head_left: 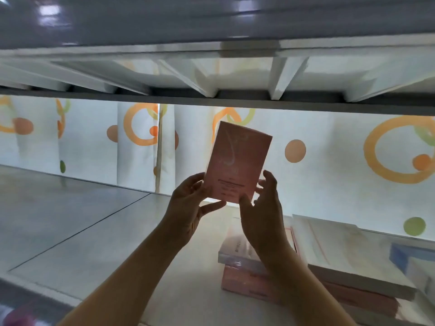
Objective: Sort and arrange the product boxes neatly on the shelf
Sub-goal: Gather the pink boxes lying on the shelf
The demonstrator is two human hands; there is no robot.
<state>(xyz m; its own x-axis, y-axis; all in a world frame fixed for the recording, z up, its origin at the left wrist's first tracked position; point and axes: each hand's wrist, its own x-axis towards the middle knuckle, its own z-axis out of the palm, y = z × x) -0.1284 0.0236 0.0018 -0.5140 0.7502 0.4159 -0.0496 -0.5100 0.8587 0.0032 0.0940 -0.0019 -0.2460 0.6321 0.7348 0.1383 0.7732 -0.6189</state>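
Both hands [226, 205] holding pink box [237, 163], shelf [70, 220] with perhaps three stacked boxes [244, 274]

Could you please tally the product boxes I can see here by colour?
Pink boxes: 3, one held up and two lying on the shelf
White or grey boxes: 2
Blue and white boxes: 1
Total: 6 that show plainly

Two hands: left hand [188, 208], right hand [261, 220]. One raised pink box [237, 161]. Several stacked boxes [244, 278], exact count unclear.
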